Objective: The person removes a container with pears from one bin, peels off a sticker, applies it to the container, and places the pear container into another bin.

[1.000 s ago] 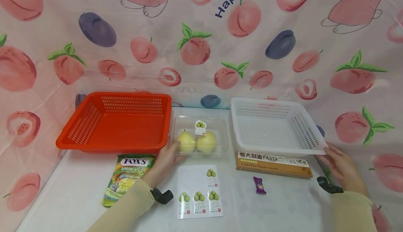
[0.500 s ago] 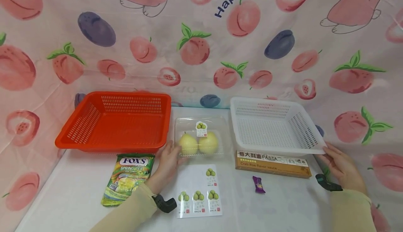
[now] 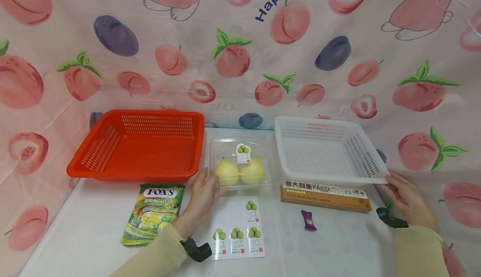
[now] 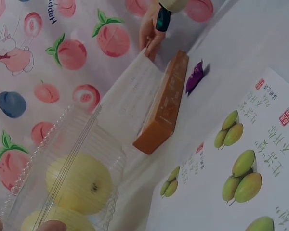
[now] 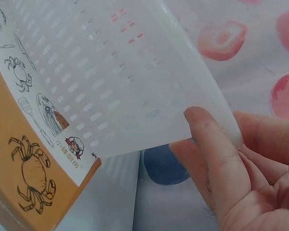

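My left hand (image 3: pixel 201 197) grips the left front corner of a clear plastic clamshell box (image 3: pixel 229 145). Inside are two yellow pears (image 3: pixel 252 171), and a white pear sticker (image 3: pixel 243 153) is on its lid. In the left wrist view the fingertips (image 4: pixel 53 225) lie against the clamshell box (image 4: pixel 79 130), which appears tilted. My right hand (image 3: pixel 409 200) pinches the front right corner of a white plastic basket (image 3: pixel 323 179); the right wrist view shows thumb and fingers (image 5: pixel 216 159) on either side of its rim. Just in front of my left hand lies a sheet of pear stickers (image 3: pixel 234 212).
A red basket (image 3: pixel 131 179) stands at the back left, with a green candy bag (image 3: pixel 152 214) in front. Before the white basket lie a pasta box (image 3: pixel 327 200) and a small purple-wrapped sweet (image 3: pixel 309 220). A fruit-print cloth (image 3: pixel 225 97) hangs behind.
The clamshell box has shifted slightly right and towards me in my left hand, and the pears look a little larger. My right hand has stayed at the white basket's corner.
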Demonstrator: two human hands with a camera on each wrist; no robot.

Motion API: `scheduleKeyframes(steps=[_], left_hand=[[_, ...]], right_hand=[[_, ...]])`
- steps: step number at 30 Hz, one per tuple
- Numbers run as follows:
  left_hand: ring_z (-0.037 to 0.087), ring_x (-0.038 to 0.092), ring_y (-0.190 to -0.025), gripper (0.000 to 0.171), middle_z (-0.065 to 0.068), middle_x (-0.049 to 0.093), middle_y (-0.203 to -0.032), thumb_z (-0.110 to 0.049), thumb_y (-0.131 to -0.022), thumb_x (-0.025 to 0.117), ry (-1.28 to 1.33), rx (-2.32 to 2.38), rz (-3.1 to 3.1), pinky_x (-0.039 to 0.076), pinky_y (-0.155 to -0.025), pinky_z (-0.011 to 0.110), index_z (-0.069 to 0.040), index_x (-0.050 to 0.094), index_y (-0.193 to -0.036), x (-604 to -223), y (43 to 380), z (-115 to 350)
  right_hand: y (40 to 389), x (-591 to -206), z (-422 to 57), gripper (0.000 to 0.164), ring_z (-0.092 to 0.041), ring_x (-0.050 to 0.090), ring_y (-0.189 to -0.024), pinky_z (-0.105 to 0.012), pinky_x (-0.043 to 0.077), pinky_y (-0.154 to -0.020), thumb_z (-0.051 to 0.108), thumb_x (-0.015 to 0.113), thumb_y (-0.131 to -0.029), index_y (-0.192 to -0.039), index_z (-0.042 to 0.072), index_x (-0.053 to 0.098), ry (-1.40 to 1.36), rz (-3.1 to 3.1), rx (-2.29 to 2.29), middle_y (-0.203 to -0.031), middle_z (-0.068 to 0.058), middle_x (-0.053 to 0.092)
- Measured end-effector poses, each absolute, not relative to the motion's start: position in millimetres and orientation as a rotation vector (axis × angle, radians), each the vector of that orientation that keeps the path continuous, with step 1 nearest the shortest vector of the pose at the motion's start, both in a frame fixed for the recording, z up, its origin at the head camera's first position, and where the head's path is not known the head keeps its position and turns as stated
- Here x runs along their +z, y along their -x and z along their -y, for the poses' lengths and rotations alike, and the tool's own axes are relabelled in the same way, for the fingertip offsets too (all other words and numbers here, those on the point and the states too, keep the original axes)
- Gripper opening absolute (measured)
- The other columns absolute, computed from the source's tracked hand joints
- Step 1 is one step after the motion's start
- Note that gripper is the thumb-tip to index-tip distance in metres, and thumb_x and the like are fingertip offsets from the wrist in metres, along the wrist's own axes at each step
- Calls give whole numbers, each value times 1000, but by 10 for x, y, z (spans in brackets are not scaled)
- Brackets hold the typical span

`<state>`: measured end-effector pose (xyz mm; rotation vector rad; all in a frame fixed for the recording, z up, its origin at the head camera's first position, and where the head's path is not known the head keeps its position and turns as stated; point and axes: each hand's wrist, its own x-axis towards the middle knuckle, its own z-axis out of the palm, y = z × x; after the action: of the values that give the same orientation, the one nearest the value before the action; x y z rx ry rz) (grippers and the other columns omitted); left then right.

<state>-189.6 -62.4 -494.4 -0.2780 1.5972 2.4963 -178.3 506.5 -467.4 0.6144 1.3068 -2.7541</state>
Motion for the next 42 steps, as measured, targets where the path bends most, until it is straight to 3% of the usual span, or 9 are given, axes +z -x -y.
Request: scheduleKeyframes(steps=[11, 23, 27, 32, 36, 40, 42], left_hand=[[37, 36, -134, 72, 20, 4, -160, -8, -99, 48, 275, 2477, -1639, 51, -91, 37, 2, 2, -154, -4879, 1775, 647], [38, 40, -130, 72, 19, 4, -160, -7, -98, 49, 197, 2523, -1582, 52, -89, 38, 3, 4, -154, -4624, 1656, 561], [33, 37, -134, 73, 14, 5, -161, -9, -98, 51, 147, 2524, -1574, 52, -90, 40, 0, 6, -155, -4435, 1744, 415], [33, 35, -135, 71, 14, 11, -159, -8, -97, 51, 124, 2499, -1564, 53, -88, 42, -2, 10, -155, -4156, 1935, 145], [34, 38, -133, 71, 12, 11, -160, -7, -95, 50, 148, 2492, -1538, 55, -84, 39, -3, 11, -155, -3996, 2138, -127], [33, 33, -137, 72, 10, 11, -161, -5, -95, 50, 149, 2485, -1516, 55, -84, 38, -4, 11, -156, -3940, 2363, -400], [33, 33, -137, 72, 12, 13, -160, -5, -95, 51, 138, 2461, -1531, 55, -84, 37, -4, 11, -156, -3936, 2460, -530]], right_hand=[[1772, -4686, -5061, 21, -25, 70, -91, -38, 46, -93, 3, 56, -98, -105, 13, 73, -610, -1323, -2752, -98, -3, 71], [1780, -4689, -5055, 19, -24, 70, -90, -37, 45, -94, 6, 60, -96, -106, 16, 73, -676, -1308, -2726, -98, -1, 71], [1779, -4685, -5060, 34, -23, 68, -96, -37, 40, -99, 6, 61, -96, -125, 23, 67, -690, -1301, -2729, -100, -1, 71], [1782, -4678, -5068, 59, -20, 68, -97, -36, 37, -101, 6, 62, -95, -146, 29, 43, -702, -1344, -2718, -100, 0, 71], [1779, -4672, -5084, 46, -20, 67, -99, -37, 36, -101, 4, 60, -96, -137, 26, 57, -676, -1326, -2732, -100, -1, 71], [1786, -4660, -5067, 25, -21, 68, -96, -36, 39, -99, 5, 61, -95, -114, 19, 70, -705, -1334, -2722, -98, -1, 71], [1794, -4658, -5049, 30, -21, 69, -94, -35, 39, -99, 7, 62, -95, -120, 22, 69, -722, -1354, -2704, -97, 0, 71]])
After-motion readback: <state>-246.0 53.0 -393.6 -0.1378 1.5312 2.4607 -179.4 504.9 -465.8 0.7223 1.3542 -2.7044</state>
